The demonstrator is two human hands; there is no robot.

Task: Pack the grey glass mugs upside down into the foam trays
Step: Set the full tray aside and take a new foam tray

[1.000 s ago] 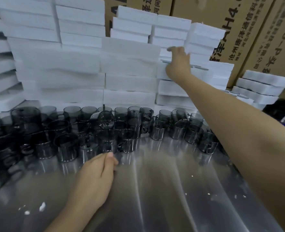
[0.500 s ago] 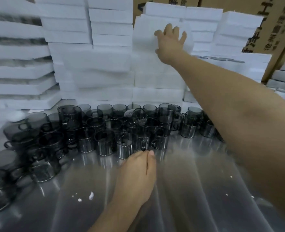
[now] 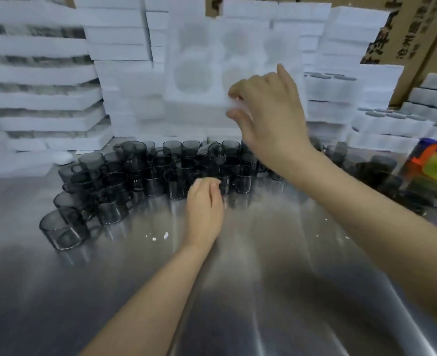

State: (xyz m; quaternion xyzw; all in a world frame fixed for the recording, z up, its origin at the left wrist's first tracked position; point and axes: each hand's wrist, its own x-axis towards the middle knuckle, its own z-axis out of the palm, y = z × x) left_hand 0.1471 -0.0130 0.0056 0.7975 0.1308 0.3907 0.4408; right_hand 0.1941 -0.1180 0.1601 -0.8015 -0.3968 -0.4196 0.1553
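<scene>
My right hand (image 3: 268,111) pinches the lower edge of a white foam tray (image 3: 199,62) and holds it tilted up in the air, its round pockets facing me, above the mugs. Several grey glass mugs (image 3: 161,173) stand crowded on the steel table (image 3: 238,278) in front of the foam stacks. My left hand (image 3: 204,206) rests on the table at the front of the mug cluster, fingers loosely curled, touching or nearly touching one mug; I cannot tell whether it grips it.
Tall stacks of white foam trays (image 3: 45,73) line the back and left. Filled trays (image 3: 340,86) are piled at the right, in front of cardboard boxes (image 3: 417,34). A bright orange and green packet (image 3: 435,163) lies at the right edge. Foam crumbs dot the table.
My right hand has pulled a foam tray off the back stack and brought it down toward me. My left hand stays at the front of the mugs. The camera has shifted.
</scene>
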